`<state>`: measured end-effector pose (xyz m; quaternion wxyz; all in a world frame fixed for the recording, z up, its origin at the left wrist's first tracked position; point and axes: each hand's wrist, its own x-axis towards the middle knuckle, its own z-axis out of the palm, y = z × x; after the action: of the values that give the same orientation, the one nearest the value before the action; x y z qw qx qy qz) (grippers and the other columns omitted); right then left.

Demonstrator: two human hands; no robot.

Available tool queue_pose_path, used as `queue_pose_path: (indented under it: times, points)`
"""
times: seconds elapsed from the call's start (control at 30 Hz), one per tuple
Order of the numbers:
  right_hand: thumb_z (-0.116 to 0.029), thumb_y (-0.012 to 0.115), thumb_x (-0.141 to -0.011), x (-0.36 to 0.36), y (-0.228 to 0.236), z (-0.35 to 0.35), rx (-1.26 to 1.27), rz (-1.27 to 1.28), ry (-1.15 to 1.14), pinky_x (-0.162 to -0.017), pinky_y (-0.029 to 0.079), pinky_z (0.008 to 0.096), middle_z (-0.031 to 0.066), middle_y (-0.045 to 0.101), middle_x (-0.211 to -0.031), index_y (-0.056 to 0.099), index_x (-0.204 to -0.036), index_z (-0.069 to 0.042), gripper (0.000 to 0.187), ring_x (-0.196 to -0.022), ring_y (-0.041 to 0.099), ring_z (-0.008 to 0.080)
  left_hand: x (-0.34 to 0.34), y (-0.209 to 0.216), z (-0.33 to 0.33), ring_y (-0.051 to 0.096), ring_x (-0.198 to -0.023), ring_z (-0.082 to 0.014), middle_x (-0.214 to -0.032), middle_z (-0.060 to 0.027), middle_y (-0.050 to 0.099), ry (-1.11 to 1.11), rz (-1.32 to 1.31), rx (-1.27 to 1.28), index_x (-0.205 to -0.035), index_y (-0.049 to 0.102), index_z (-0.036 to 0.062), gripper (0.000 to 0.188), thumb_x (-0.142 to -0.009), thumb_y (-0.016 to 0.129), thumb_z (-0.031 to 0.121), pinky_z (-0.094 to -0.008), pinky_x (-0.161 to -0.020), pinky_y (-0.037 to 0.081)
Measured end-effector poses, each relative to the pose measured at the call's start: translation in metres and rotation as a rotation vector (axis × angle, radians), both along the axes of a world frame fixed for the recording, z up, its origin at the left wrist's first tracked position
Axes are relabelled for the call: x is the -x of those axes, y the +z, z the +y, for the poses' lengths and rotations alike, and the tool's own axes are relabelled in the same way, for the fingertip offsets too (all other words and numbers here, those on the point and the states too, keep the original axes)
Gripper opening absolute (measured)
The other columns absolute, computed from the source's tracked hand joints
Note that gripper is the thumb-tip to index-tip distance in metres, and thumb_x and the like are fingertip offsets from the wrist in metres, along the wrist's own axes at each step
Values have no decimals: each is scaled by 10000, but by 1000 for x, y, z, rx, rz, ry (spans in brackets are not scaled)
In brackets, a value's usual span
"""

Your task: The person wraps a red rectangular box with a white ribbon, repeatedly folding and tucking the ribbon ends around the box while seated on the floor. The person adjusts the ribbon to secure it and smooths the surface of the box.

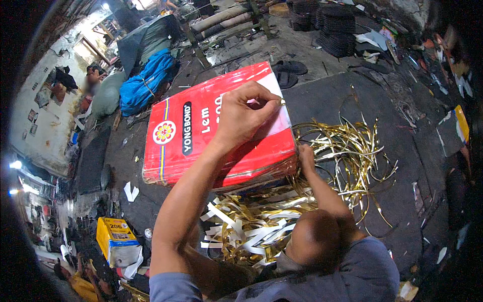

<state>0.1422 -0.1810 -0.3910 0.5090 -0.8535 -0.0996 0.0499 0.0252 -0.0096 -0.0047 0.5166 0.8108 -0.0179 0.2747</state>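
one red tin [201, 131], one yellow box [116, 237], two hands [244, 118]

dim workshop light, lamp glare at left, dark fisheye-bent corners, slight blur throughout.

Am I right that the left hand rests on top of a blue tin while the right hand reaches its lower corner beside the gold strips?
Not quite: the head view shows the tin is red, not blue. The left hand does rest on top, and the right hand reaches its lower corner beside the gold strips.
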Motion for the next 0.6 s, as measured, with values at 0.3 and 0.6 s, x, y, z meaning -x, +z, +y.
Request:
queue_pose_path:
  times: [0.3,0.6]
  points:
    - [-222,640,-903,31,-28,-16,191,2,27,-779,525,566,273,701,-886,723,-921,37,273,-891,681,485,11,-1,4,681,-792,-108,-860,-54,732,29,-18,-43,-895,801,21,51,-860,774,47,-268,-699,545]
    - [-170,618,-942,24,-85,-23,385,-306,273,-656,544,470,178,759,-884,786,-939,-61,201,-778,718,366,29,3,15,701,-754,-231,-797,-117,708,15,-188,-262,-892,783,7,90,-869,729,75,-360,-687,561]
